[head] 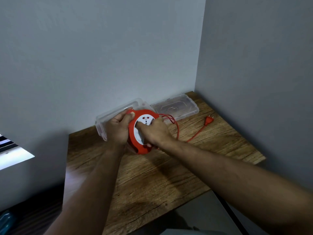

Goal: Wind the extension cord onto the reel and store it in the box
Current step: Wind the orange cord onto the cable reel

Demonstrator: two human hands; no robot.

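Both hands, left (118, 128) and right (155, 132), grip the reel (135, 141); cord (194, 135) partly unwound, box (105, 116) empty: winding unfinished.

Tucked into a corner between two plain grey walls (101, 48). Wood-grain worktop (152, 180), brown, streaked with darker knots, pushed against both walls. At far left, a bright white sill or ledge (15, 157) catching daylight. Below the worktop, dark flooring (33, 209), blurred. Dim, even lighting elsewhere.
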